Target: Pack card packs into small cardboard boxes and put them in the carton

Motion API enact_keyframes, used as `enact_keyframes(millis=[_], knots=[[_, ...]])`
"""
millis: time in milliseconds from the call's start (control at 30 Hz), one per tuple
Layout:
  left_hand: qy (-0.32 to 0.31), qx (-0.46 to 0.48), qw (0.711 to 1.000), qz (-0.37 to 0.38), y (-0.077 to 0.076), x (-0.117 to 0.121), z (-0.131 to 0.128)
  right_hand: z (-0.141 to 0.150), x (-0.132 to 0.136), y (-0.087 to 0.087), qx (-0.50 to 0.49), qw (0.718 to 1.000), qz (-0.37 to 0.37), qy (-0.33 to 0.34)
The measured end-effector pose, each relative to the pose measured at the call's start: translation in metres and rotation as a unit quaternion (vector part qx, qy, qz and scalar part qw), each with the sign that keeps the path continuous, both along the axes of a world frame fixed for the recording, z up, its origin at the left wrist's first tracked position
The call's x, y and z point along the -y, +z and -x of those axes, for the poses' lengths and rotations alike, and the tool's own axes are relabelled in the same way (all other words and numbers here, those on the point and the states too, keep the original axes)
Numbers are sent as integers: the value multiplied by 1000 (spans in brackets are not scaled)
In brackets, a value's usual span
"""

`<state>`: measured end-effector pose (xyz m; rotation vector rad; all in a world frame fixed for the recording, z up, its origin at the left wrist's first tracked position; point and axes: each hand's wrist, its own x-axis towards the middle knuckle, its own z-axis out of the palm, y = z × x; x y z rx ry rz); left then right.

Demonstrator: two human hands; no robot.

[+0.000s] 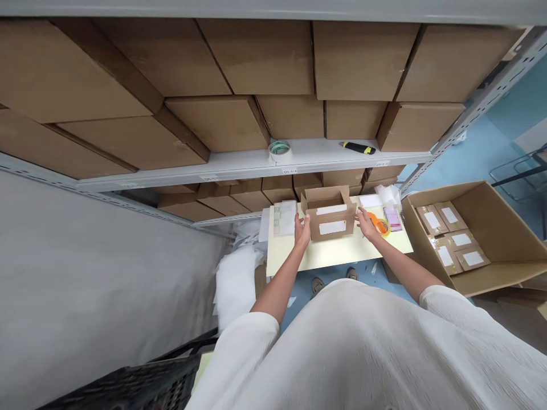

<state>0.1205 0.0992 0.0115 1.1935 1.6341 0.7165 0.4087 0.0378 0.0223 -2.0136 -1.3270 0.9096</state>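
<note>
An open-topped cardboard box (315,228) stands on the pale yellow table, with white labels on its near side and front flap. My left hand (302,230) presses against the box's left side, thumb up. At its right side is my right hand (364,223), fingers at the box's edge, so the box sits held between both hands. Just right of that hand lies an orange tape dispenser (378,222) with a yellow roll. The inside bottom of the box is hidden from me.
Purple packets (393,218) and white wrap (389,196) lie at the table's right. A large carton (508,228) holds several labelled small boxes. Above, a shelf (311,149) bears cartons, a tape roll (280,151) and a utility knife (358,148). A black crate (171,381) stands lower left.
</note>
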Motion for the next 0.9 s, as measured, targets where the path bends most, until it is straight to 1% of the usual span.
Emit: enact_keyframes(millis=[100,200,267,300,367,400,467,500,567,633,700,733,800,833,900], knots=[[-19,-32,999,-3,-10,13,8,0,11,-10,-102,993,36,-40],[-23,-49,999,-2,-14,21,14,-3,14,-13,-105,992,51,-51],[2,-61,998,-21,-10,23,17,-7,12,-11,-95,992,54,-55],[16,-69,996,-48,-5,22,19,-9,9,-8,-87,993,47,-58],[20,-90,987,-129,6,20,20,-11,3,0,-51,997,12,-58],[1,-98,980,-173,12,19,20,-10,0,6,-23,998,-16,-52],[-77,-103,965,-229,23,15,18,-6,-7,16,36,996,-78,-11],[-122,-101,959,-237,27,14,16,-1,-10,21,57,993,-104,28],[-195,-107,949,-225,31,11,11,11,-17,30,78,979,-129,138],[-223,-128,945,-203,28,10,6,24,-24,35,89,956,-116,254],[-221,-152,945,-186,22,10,4,35,-29,38,114,931,-78,339],[-218,-162,946,-180,18,11,4,39,-29,39,133,921,-57,363],[-220,-176,944,-170,9,12,7,42,-29,42,184,909,-27,374],[-225,-183,943,-166,5,13,9,41,-27,43,211,907,-20,363],[-240,-195,938,-156,-3,15,14,35,-23,47,263,912,-18,315]])
